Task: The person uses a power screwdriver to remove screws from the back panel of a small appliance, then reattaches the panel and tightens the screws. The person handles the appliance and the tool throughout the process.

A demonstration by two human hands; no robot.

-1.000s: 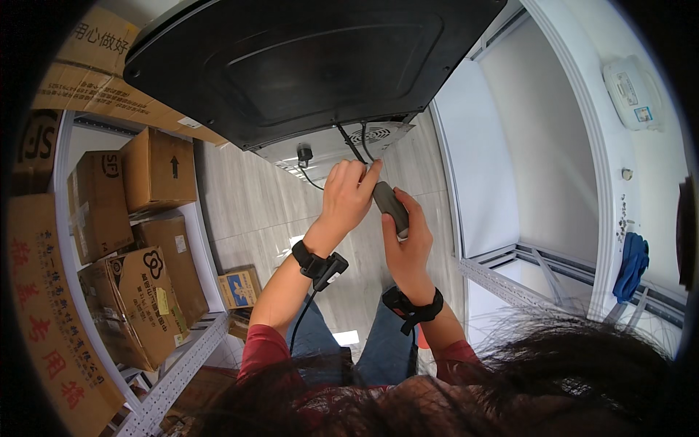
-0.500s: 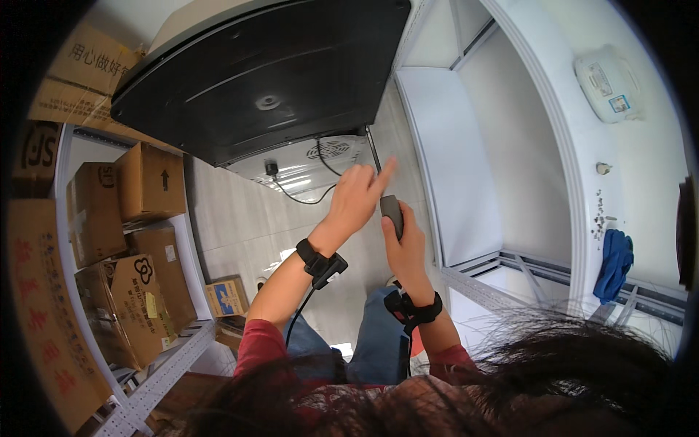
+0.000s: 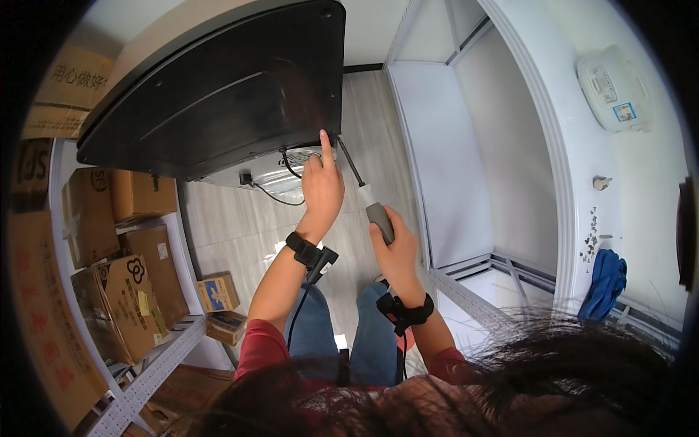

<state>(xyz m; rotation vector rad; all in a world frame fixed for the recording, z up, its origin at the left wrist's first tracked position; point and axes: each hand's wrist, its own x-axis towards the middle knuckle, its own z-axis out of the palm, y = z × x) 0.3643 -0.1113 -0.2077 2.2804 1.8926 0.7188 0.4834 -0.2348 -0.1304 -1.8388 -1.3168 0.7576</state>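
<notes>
My right hand is closed round the grey handle of a screwdriver. Its long dark shaft slants up to the lower right corner of a big black panel on a machine. My left hand is beside the shaft, index finger stretched up to the panel's lower edge and the other fingers curled. Whether that fingertip touches the panel or only overlaps it, I cannot tell. Beneath the panel is the machine's silver back, with a round vent grille and a black cable with a plug.
Cardboard boxes fill a metal rack on the left. To the right stands a white shelf frame. A white table beyond it holds a clear plastic tub, scattered small screws and a blue cloth item.
In view, the panel and both hands have shifted left. My left hand has moved away from the screwdriver handle, its index finger now at the panel's edge. My right hand still grips the screwdriver.
</notes>
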